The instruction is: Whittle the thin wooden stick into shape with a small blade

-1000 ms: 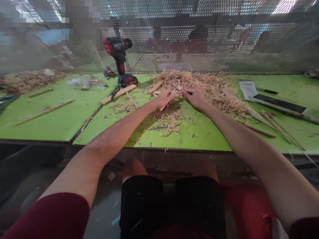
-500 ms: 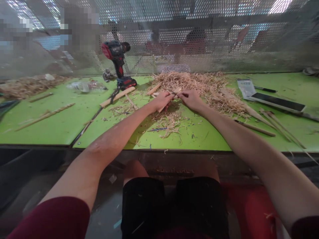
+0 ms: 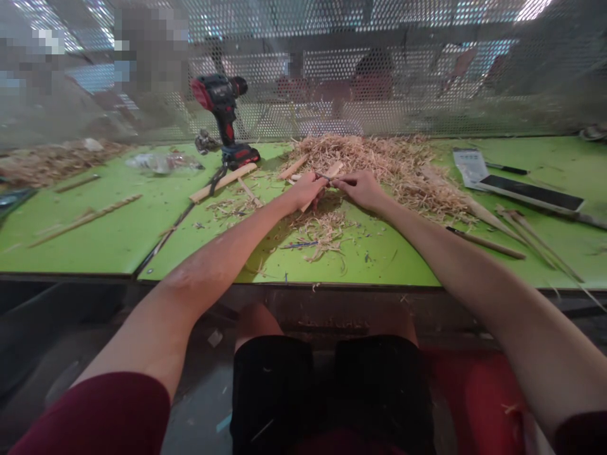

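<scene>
Above the shavings in the middle, my left hand is closed around a pale flat wooden strip, whose ends show above and below the fingers. A thin dark strip lies across the wood between my two hands; its exact kind is too small to tell. My right hand is closed in a pinch at the right end of this dark strip, its fingertips close to my left fingers. Below both hands lies a small heap of wood shavings with a thin blue piece beside it.
A cordless drill stands at the back left, near a wooden slat and a plastic bottle. A large shavings pile backs onto the perforated screen. A phone, a pouch and wooden sticks lie right.
My right hand has moved slightly left and down, closer to my left hand. The dark strip has shifted a little left across the wood. My left hand stays almost in place.
</scene>
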`<act>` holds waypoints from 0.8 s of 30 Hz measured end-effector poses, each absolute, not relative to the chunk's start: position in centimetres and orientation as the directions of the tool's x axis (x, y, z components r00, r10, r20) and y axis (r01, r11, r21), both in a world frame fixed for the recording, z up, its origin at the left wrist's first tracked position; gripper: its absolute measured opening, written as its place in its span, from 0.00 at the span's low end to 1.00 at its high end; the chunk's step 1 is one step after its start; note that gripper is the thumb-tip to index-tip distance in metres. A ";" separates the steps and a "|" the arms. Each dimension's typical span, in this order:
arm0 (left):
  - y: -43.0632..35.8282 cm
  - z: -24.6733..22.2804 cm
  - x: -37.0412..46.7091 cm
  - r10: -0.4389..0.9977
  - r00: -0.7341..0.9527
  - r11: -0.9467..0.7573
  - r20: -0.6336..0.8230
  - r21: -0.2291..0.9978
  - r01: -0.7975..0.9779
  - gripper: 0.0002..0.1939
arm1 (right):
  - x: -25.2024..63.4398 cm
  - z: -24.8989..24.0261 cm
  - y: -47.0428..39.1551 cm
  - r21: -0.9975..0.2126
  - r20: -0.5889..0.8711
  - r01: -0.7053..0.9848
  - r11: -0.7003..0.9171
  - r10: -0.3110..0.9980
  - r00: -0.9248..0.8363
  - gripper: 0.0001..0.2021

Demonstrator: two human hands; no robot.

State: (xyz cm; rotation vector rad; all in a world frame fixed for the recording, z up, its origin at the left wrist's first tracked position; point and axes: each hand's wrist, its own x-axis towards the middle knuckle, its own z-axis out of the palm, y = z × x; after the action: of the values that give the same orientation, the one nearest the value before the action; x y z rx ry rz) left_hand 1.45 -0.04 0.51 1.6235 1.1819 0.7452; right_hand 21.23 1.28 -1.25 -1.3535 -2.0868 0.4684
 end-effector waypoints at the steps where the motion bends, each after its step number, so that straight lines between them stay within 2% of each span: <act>1: 0.0 0.5 1.4 0.935 0.349 -0.072 -0.058 0.935 0.347 0.14 | 21.3 -1.3 1.4 -0.588 0.292 0.700 0.405 0.913 -0.284 0.19; 8: 0.3 0.2 1.3 0.937 0.346 -0.073 -0.053 0.937 0.342 0.13 | 21.9 -1.5 1.9 -0.602 0.282 0.719 0.348 0.935 -0.216 0.15; 16: 0.5 0.1 1.3 0.937 0.344 -0.079 -0.058 0.925 0.372 0.13 | 22.2 -1.8 2.4 -0.577 0.287 0.736 0.353 0.932 -0.221 0.17; 24: 0.6 0.0 1.2 0.938 0.338 -0.062 -0.080 0.918 0.392 0.12 | 23.7 -1.9 3.4 -0.538 0.298 0.793 0.287 0.944 -0.140 0.35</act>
State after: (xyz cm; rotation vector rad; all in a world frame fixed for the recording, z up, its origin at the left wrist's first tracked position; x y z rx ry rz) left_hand 1.20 0.56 -0.01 1.6380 1.2177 0.7104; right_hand 23.65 3.38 -1.90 -1.5492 -1.9758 0.3359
